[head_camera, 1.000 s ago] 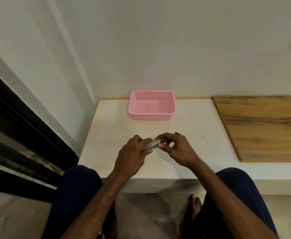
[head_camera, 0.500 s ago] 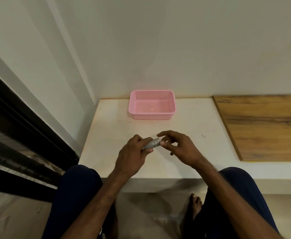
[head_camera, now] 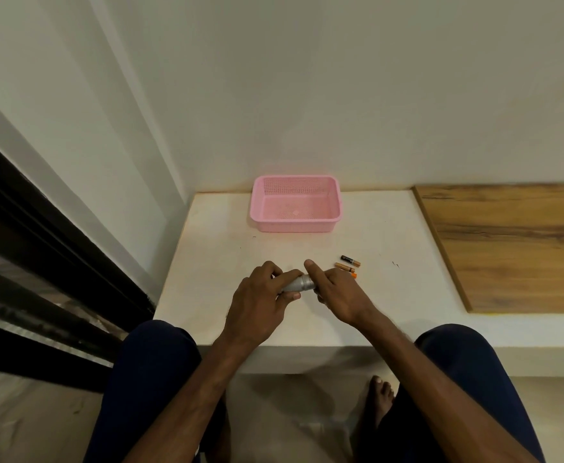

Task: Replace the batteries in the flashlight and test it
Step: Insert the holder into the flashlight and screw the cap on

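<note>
A small silver flashlight (head_camera: 298, 284) lies almost level above the white table (head_camera: 214, 262), near its front edge. My left hand (head_camera: 260, 300) is wrapped around its left part. My right hand (head_camera: 337, 294) grips its right end, forefinger stretched up over it. Just behind my right hand three small batteries lie on the table: a black and copper one (head_camera: 350, 260), a copper one (head_camera: 344, 267), and an orange tip (head_camera: 354, 276) half hidden by my fingers. The flashlight's ends are covered by my hands.
An empty pink mesh basket (head_camera: 295, 225) stands at the back of the table against the wall. A wooden board (head_camera: 514, 245) covers the right side. A black-framed sliding door (head_camera: 40, 262) runs along the left. My knees and a bare foot (head_camera: 379, 396) are below the table edge.
My right hand has shifted down and left over the flashlight's end, uncovering the batteries behind it. The left hand keeps its hold.
</note>
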